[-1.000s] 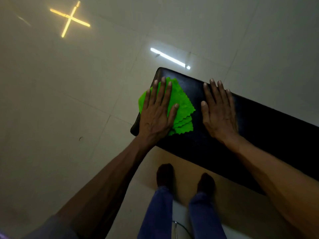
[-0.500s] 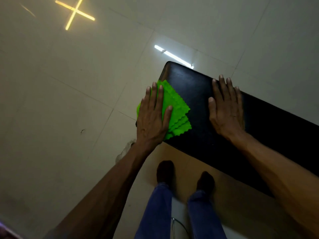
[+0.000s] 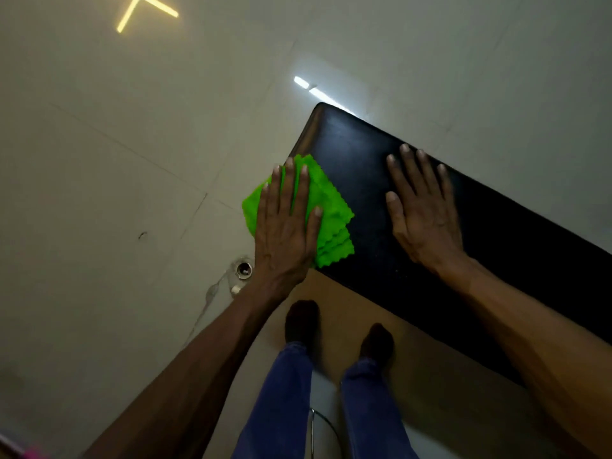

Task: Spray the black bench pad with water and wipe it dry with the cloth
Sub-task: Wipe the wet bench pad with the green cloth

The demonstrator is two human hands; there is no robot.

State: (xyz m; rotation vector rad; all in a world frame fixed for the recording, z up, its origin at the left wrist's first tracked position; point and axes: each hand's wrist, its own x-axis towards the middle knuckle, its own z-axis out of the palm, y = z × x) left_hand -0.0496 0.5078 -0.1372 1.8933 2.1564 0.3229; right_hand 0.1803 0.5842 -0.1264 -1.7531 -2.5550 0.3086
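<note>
Far left of the left hand, pale floor tiles point(image 3: 99, 193) carry a yellow light reflection point(image 3: 145, 9) near the top edge and a small dark mark point(image 3: 142, 235) lower down. Just left of the wrist a small round metal fitting point(image 3: 244, 270) sits in the floor.

The left hand point(image 3: 284, 223) lies flat and fully open, fingers straight and close together, palm down on the green cloth point(image 3: 331, 210). It presses the cloth without gripping it. The cloth is folded, with scalloped edges, and sticks out past the hand on both sides: its left part overhangs the end of the pad point(image 3: 357, 167), its right part lies on the black surface at the near corner.

Below the hands, two dark feet point(image 3: 302, 323) and blue trouser legs point(image 3: 281, 399) stand on a brown floor strip.

The right hand point(image 3: 422, 210) is near the cloth, apart from it, also flat and open, fingers slightly spread, palm down on the bare pad, holding nothing. The pad runs on to the right past this hand, out of view.
</note>
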